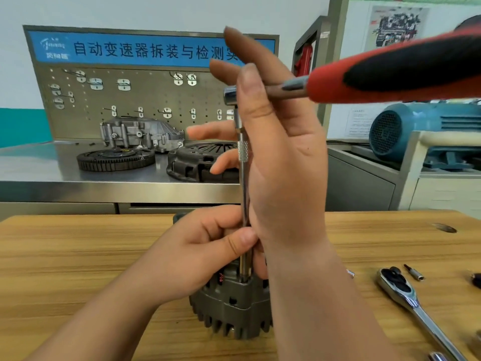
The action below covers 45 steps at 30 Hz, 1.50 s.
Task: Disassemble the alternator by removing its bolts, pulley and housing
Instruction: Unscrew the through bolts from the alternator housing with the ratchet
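Observation:
The grey finned alternator (234,306) stands on the wooden table (78,269), near the middle. A long chrome extension bar (243,162) rises upright from a bolt hole in its housing. A ratchet with a red and black handle (390,74) sits on the bar's top and points right. My left hand (197,256) pinches the lower bar just above the alternator. My right hand (273,142) is raised beside the upper bar, fingers nearly straight, thumb and palm against the ratchet head. The bolt is hidden.
A second chrome ratchet (406,295) and a small bit (413,273) lie on the table at the right. Behind stands a steel bench (39,168) with a flywheel (115,158), a clutch cover (197,162) and a grey casing (140,134). A blue motor (416,131) sits at the far right.

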Motion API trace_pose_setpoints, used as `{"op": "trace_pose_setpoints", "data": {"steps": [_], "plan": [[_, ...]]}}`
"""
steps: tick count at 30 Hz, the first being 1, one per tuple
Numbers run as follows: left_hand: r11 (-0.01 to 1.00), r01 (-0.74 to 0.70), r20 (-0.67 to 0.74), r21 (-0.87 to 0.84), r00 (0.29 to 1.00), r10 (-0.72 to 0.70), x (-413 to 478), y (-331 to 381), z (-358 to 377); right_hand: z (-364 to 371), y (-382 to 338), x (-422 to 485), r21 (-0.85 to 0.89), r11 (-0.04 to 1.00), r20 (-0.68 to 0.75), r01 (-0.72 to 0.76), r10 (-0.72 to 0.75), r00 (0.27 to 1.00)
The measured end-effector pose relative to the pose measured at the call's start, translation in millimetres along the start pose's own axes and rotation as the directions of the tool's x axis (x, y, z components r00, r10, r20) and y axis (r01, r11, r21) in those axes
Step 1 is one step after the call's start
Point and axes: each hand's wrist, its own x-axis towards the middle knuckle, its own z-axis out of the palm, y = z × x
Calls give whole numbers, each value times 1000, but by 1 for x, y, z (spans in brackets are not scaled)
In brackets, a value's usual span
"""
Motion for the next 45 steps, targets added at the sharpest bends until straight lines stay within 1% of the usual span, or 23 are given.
{"op": "trace_pose_setpoints", "data": {"steps": [4,8,10,13,17,19,20,22,25,28,30,32,34,36,38,39,41,43,45], "plan": [[1000,-9,35,-23,999,10,0,1,-1,-2,2,0,110,986,3,-121,121,993],[1000,-16,51,-23,999,17,1,2,-1,-8,2,2,191,945,8,-267,271,963],[1000,-19,49,-24,999,20,0,1,-1,-8,2,3,213,931,22,-296,298,954],[1000,-13,21,-22,1000,13,1,-1,-2,-6,1,1,160,956,18,-245,245,969],[999,-9,1,37,1000,9,0,-3,-3,-3,-1,0,-61,998,-25,-31,30,999],[999,-6,-7,49,1000,6,0,-2,-2,-2,-1,0,-122,990,-24,70,-74,997],[999,-14,-4,47,1000,14,1,-2,-1,-1,-1,0,-129,988,-20,90,-93,995],[999,-32,7,29,999,32,1,0,0,0,-1,-1,-99,994,-12,53,-55,998],[1000,-16,26,-25,1000,17,1,1,0,-1,-1,0,49,995,13,-90,89,996],[999,-29,64,-36,997,32,1,2,1,-5,0,2,208,945,53,-251,246,968],[999,-30,70,-45,997,33,1,1,0,-7,2,2,252,917,69,-310,302,951],[999,-34,54,-19,998,35,2,0,-1,-6,1,1,202,946,33,-255,254,967],[999,-43,38,27,998,42,2,-2,-1,-4,0,1,74,989,-3,-127,128,992],[997,-48,27,58,999,46,3,-2,0,-2,0,1,-30,1000,-20,8,-8,1000],[997,-47,25,66,999,45,2,-2,0,0,0,0,-38,997,-10,63,-63,998],[998,-43,27,54,999,42,2,-2,0,1,0,-1,-23,999,-1,46,-46,999],[999,-28,22,19,999,28,2,-2,0,2,-2,0,19,999,16,-32,32,999],[1000,-16,23,-11,1000,17,2,-2,-1,-1,-1,0,101,990,50,-101,96,994],[1000,-21,33,-19,999,21,2,-2,0,-5,0,2,209,959,64,-190,181,981]]}}
